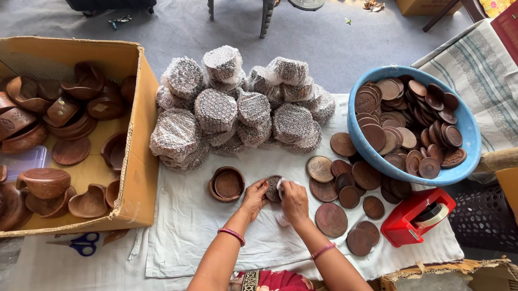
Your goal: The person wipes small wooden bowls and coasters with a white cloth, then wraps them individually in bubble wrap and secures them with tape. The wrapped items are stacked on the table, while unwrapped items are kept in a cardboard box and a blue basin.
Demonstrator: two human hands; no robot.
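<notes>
A cardboard box [134, 156] of curved wooden holders sits at the left, with blue scissors [82, 244] below it and a wooden coaster holder [227, 184] on the white cloth [189, 230]. The left hand [255, 194] and right hand [294, 199] close together on one round carved coaster [273, 187], below the bubble-wrapped stacks [237, 103]. Rightward lie loose coasters [342, 197], a blue bowl [469, 133] of discs and a red tape dispenser [414, 218].

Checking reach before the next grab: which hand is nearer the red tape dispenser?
Right. The right hand is on the small round disc, with loose discs between it and the red tape dispenser. The left hand holds the disc's other side, farther away.
</notes>
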